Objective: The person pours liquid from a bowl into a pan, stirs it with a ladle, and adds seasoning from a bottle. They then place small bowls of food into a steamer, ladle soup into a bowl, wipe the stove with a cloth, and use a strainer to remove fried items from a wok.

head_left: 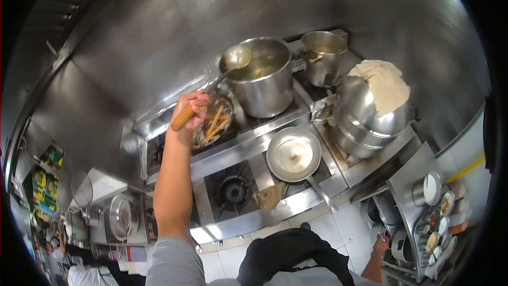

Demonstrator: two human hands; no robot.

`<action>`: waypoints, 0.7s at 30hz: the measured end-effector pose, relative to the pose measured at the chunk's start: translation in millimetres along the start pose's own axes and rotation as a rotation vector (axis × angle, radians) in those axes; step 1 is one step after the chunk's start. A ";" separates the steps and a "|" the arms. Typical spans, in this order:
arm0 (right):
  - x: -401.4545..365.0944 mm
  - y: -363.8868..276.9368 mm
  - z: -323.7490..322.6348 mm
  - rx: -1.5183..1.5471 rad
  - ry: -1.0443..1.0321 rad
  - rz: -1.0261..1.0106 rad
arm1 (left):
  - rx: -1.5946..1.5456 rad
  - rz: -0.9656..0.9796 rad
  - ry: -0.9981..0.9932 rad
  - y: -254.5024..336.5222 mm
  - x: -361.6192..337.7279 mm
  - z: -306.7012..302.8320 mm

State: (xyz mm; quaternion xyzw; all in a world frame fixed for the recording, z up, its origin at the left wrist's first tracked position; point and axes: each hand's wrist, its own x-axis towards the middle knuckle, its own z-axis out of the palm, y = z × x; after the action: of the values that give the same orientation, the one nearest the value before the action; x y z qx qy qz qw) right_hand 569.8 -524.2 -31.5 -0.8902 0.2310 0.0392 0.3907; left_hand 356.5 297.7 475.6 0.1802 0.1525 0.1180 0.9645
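Observation:
My left hand (193, 108) is wrapped round the wooden-ended handle of a large metal ladle (236, 57). The ladle's bowl hangs over the left rim of a tall steel stockpot (267, 94) with liquid inside. Below and beside that hand, a dark pan (228, 107) holds long yellowish-brown pieces of food, partly hidden by my wrist. Far to the right and low, my right hand (381, 244) is at the edge of a steel shelf unit, close to some pots. Its fingers look closed, but what they grip is too small to make out.
A frying pan (293, 145) sits on the front burner, beside a brown cloth (270, 196). A smaller pot (324, 62) stands at the back. On the right is a domed steamer (365, 114) with a beige cloth (386, 85). Another person (87, 275) is at lower left.

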 end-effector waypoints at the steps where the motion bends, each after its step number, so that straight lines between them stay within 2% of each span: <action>1: -12.5 0.2 -0.9 0.080 -0.198 0.226 | -0.029 0.008 -0.080 -2.8 -30.1 -0.8; 2: -21.8 4.3 -0.1 0.043 -0.223 0.210 | -0.057 0.024 -0.154 -6.6 -64.8 -2.4; 3: -31.2 17.9 7.7 0.083 -0.271 0.377 | -0.072 0.021 -0.236 -13.0 -98.5 -4.3; 4: -41.3 30.2 14.1 0.117 -0.312 0.548 | -0.090 0.054 -0.200 -18.9 -136.1 -7.2; 7: -82.3 56.8 21.5 0.089 -0.439 0.611 | 0.009 0.218 -0.073 -36.4 -248.2 -32.3; 8: -95.6 66.5 23.4 0.068 -0.447 0.611 | 0.010 0.220 -0.061 -45.5 -285.4 -41.3; 10: -123.0 86.0 28.2 -0.057 -0.654 0.527 | 0.030 0.315 0.053 -66.3 -356.3 -63.4; 11: -146.4 85.5 27.9 -0.075 -0.668 0.526 | 0.026 0.342 0.078 -72.3 -391.3 -83.3; 13: -186.9 102.8 29.1 -0.060 -0.655 0.528 | 0.137 0.384 0.343 -86.3 -453.3 -118.6; 15: -235.1 117.5 24.0 -0.057 -0.623 0.511 | 0.380 0.353 0.644 -101.4 -502.0 -155.8; 16: -262.1 118.4 23.6 -0.055 -0.610 0.518 | 0.337 0.308 0.743 -104.3 -527.7 -202.3; 17: -284.4 120.1 20.9 -0.129 -0.687 0.459 | 0.345 0.283 0.766 -111.3 -545.2 -237.4; 18: -305.2 122.4 16.1 -0.207 -0.763 0.398 | 0.495 0.222 0.840 -120.0 -556.7 -260.8; 20: -341.4 135.9 20.8 -0.250 -0.747 0.271 | 0.714 0.077 0.929 -132.2 -569.9 -305.0; 21: -354.2 138.6 18.3 -0.226 -0.768 0.243 | 0.771 0.085 0.979 -142.0 -573.5 -322.5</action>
State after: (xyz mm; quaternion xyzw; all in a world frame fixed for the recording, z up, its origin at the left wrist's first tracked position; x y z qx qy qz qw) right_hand 195.3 -457.8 -49.4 -0.8144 0.1659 0.4394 0.3407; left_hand -258.4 107.4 279.0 0.4465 0.6010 0.1616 0.6429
